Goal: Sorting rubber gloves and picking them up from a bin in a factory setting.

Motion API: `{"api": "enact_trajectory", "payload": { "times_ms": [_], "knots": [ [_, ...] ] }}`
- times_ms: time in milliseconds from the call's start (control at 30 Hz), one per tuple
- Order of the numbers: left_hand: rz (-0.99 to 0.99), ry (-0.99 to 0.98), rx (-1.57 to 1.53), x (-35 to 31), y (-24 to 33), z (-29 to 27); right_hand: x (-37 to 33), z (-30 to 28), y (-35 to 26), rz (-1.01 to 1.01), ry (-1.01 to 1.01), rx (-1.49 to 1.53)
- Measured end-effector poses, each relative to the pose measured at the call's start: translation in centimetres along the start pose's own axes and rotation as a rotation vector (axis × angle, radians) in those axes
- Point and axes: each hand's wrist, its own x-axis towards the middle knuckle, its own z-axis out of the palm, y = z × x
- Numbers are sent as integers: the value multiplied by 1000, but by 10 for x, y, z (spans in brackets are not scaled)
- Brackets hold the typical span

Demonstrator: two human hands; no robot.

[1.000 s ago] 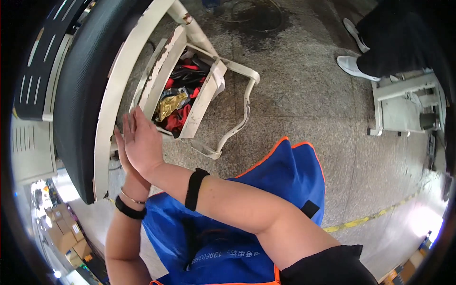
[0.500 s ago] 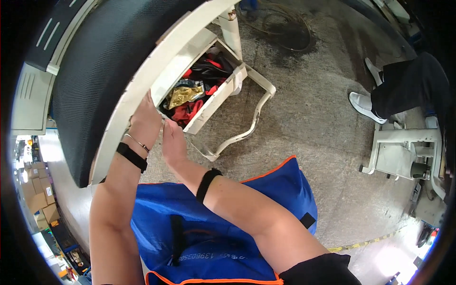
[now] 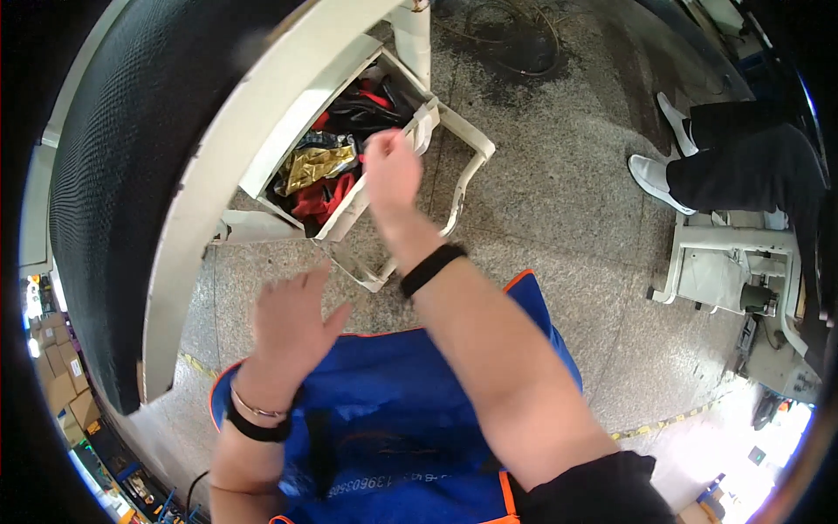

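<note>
My left hand (image 3: 292,319) is above the blue cloth (image 3: 393,384) with orange edging, its fingers spread and nothing in them. Further forward, my right hand (image 3: 393,175) is over the front edge of an off-white open drawer (image 3: 345,214) under the table. Its fingers are curled in and slightly blurred, so what they hold, if anything, is hidden. Inside the drawer lie a crumpled gold foil packet (image 3: 319,168), red cloth (image 3: 323,203) and black pieces with red parts (image 3: 371,109). The blue cloth carries black straps and stretches across my lap area.
A black-topped table (image 3: 113,175) with a pale edge (image 3: 205,166) rises on the left. A bent metal footrest (image 3: 458,188) sticks out beside the drawer. Another person's white shoe (image 3: 655,182) and dark trousers are at the right, near a white stand (image 3: 729,240). A hose (image 3: 550,44) lies coiled on the floor.
Both hands have left the drawer's near corner. The left has drawn back toward me and spread its fingers; the right has moved forward and right, over the drawer's front edge.
</note>
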Motion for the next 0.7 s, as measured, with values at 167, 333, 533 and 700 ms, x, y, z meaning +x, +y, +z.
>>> {"api": "enact_trajectory", "payload": {
  "times_ms": [167,333,533,700],
  "knots": [
    [57,-5,-366,-26,-12,-6,78,-35,-17,-484,-39,-526],
    [1,10,-457,-33,-28,-13,106,-21,-17,-827,-219,-1197],
    [52,14,-604,-26,-25,-17,94,-8,-18,-969,-75,-863],
    [121,59,-698,-15,-28,0,117,-50,-73,-410,-192,-185]
  ]
}}
